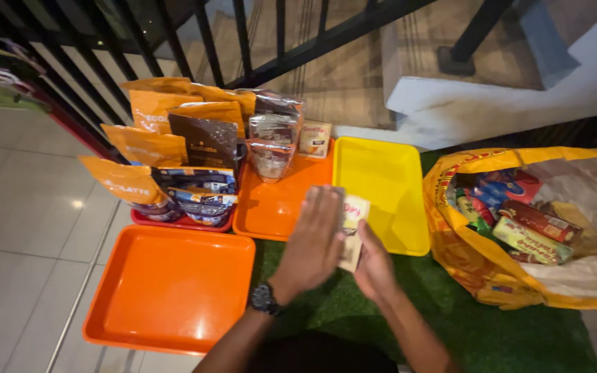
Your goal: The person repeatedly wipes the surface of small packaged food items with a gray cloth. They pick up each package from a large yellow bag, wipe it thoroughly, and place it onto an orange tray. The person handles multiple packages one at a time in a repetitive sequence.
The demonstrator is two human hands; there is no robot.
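My left hand point(314, 243), with a dark watch at the wrist, lies flat over the top of a small pale sachet point(354, 215) with a red mark. My right hand point(374, 268) holds the same sachet from below. Both hands hover over the green turf between an orange tray point(274, 207) and a yellow tray point(381, 181). The yellow tray has nothing on it. The orange tray carries clear and silver pouches point(271, 138) and a small pale packet point(314, 138) at its far end.
A large orange tray point(167, 290) lies at the near left. Behind it a red tray point(181, 222) holds orange and dark pouches point(174, 148). A yellow plastic bag point(519, 221) full of packets sits on the right. Black railings and a white step stand behind.
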